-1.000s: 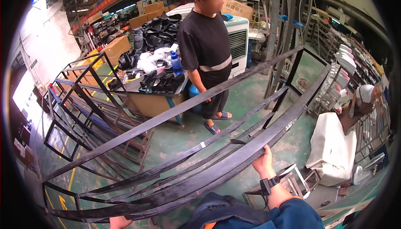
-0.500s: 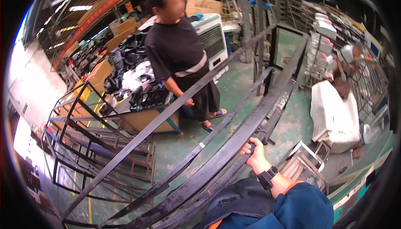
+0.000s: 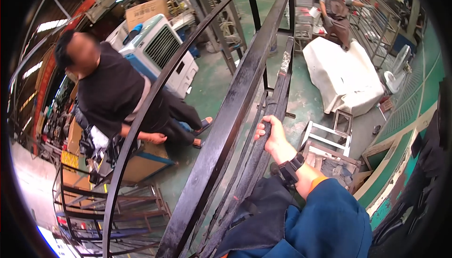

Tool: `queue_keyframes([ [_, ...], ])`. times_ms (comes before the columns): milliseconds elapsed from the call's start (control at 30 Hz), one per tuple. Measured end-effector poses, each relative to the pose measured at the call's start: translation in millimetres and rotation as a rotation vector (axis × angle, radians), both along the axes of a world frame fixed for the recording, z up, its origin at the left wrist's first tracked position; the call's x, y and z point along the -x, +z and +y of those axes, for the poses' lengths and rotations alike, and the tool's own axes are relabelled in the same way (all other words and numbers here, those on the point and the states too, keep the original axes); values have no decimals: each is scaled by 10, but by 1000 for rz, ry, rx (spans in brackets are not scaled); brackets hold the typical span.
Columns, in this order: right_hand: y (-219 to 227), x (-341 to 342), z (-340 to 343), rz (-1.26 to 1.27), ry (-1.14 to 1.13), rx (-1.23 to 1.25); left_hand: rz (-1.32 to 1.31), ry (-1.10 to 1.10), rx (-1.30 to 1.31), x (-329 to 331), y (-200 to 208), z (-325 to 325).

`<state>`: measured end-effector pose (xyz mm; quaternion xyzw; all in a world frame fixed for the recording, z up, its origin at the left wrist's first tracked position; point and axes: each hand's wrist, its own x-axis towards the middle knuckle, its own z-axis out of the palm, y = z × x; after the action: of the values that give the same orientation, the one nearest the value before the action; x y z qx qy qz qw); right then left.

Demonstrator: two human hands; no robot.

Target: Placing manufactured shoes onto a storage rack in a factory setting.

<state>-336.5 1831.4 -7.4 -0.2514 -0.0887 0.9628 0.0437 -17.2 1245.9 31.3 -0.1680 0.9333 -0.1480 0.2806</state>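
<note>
A long black metal frame (image 3: 230,109) runs from the lower edge up to the top middle, its thin side bar (image 3: 134,128) curving along the left in this view. My right hand (image 3: 272,138) is closed around a dark lower bar of this frame, with its thumb on top and its fingertips showing on the left side. A black band circles the wrist, and a blue sleeve with an orange cuff covers the arm. My left hand is not in view.
A person (image 3: 115,84) in dark clothes stands left, beyond the side bar. Behind is an air cooler (image 3: 162,41). A white-covered stack (image 3: 343,74) and a second person (image 3: 336,6) are at far right. Metal frames (image 3: 113,211) stand lower left; a crate-like frame (image 3: 329,149) sits right.
The view has swung to the right, so the frame stands steeper and the nearby person appears farther left and lower. My right hand keeps its grip on the bar.
</note>
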Motion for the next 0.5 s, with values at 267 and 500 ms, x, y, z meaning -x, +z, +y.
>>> queue_keyframes([
  [267, -143, 554, 1712, 115, -280, -52, 24, -164, -66, 1462, -111, 1173],
  [500, -361, 896, 2957, 205, -459, -252, 117, -259, -319, 2544, 261, 2748],
])
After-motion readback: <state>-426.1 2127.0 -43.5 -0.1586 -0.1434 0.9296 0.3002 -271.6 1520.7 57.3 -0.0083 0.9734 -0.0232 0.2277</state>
